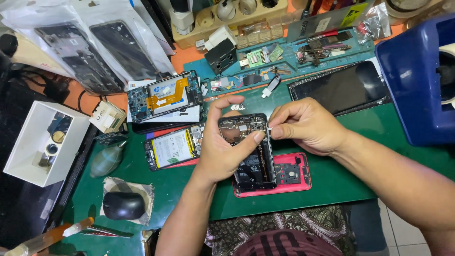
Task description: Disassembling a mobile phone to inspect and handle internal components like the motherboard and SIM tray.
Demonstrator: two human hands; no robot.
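Hands meet over an opened phone [250, 151] whose back cover is off, so its board and black battery face you. Your left hand [226, 142] grips it from the left edge, thumb pressed across the board and the other fingers curled over the far end. Your right hand [303, 124] comes in from the right with its fingers pinched together against the phone's upper right edge; whether a small part sits between them I cannot tell. The phone's long axis runs near to far, tilted slightly left at the far end, and the spot being worked lies at that far right corner, directly at your right fingertips. It is raised above a red phone case [291, 176] lying on the green mat [341, 180]. Left of it lie another opened phone [171, 149] and a third one [163, 96] farther off, and a dark screen panel [339, 87] rests to the far right.
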